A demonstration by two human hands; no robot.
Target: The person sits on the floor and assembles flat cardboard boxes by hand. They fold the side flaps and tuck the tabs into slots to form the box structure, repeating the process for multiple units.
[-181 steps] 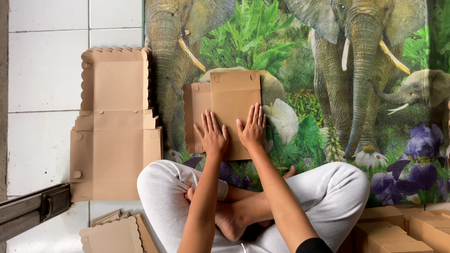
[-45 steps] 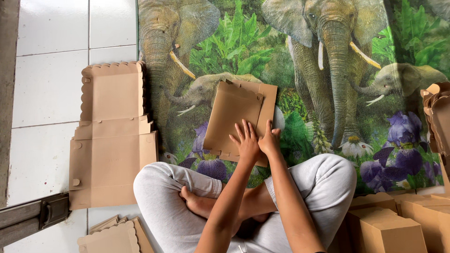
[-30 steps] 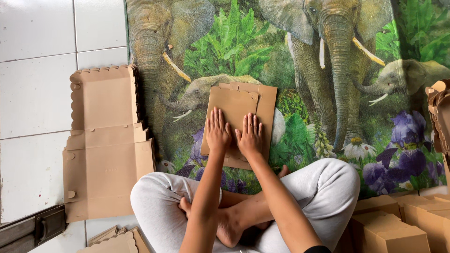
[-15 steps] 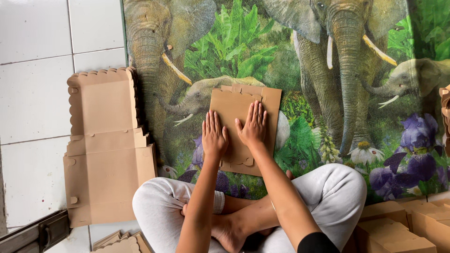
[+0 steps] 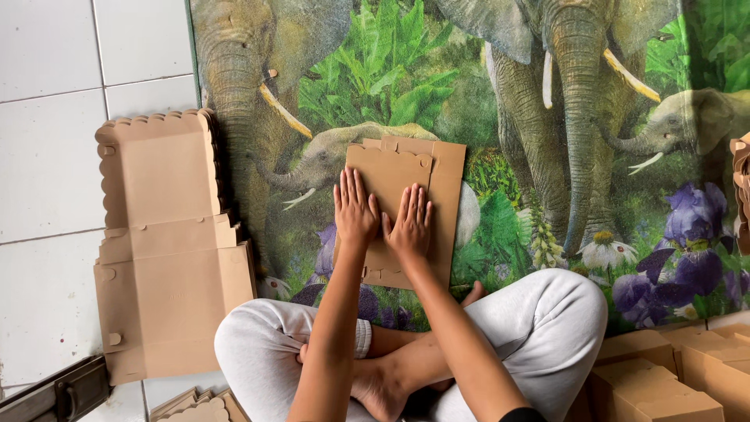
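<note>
An elephant-print mat [image 5: 547, 117] is spread over a white tiled floor [image 5: 47, 156], and a person in grey trousers [image 5: 547, 328] is seated cross-legged at its near edge. To the left, a stack of flat carton blanks [image 5: 164, 242] with scalloped edges is laid half on the tiles, well apart from the hands. Folded brown boxes [image 5: 664, 375] are piled at the lower right.

A folded carton [image 5: 406, 164] is laid flat on the mat straight ahead of the knees, its long axis running away from the body with a slight tilt to the right. It is pressed down by both hands, set side by side on its nearer half. The left hand [image 5: 355, 209] is laid fully open, fingers straight, over the carton's left edge. The right hand [image 5: 408, 227] is likewise spread flat, palm down, nearer the middle. Nothing is gripped by either hand; neither is markedly closer to the carton.
</note>
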